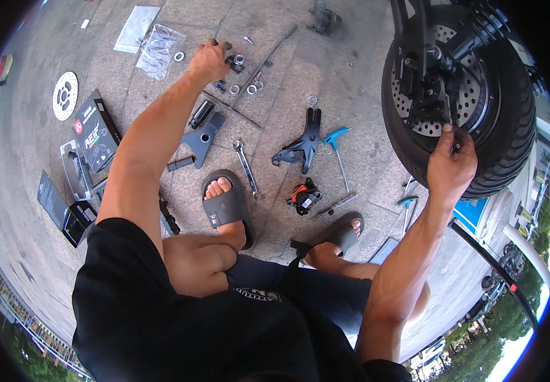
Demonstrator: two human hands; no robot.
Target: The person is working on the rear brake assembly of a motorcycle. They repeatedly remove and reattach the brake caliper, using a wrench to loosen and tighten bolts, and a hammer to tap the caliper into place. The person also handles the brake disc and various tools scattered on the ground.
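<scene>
My left hand [208, 62] reaches to the upper middle, fingers curled beside small dark parts [234, 65] and steel washers [250, 89]; whatever it holds is hidden. My right hand [452, 156] is at the lower side of a wheel hub with black tire [510, 146], drilled brake disc [402, 102] and black fork and bracket assembly [424, 76], its fingers closed on something small I cannot make out. Below lie a combination wrench [245, 167], a black forked bracket [300, 146], a teal-handled hex key [335, 137] and a black caliper with orange insert [303, 194].
Plastic bags [159, 51], a loose brake disc [65, 95], opened boxes [93, 127], a grey plate [198, 143] and long rods [236, 108] lie on stone paving [275, 235]. My sandalled feet are below the tools. A black hose [485, 254] arcs at right.
</scene>
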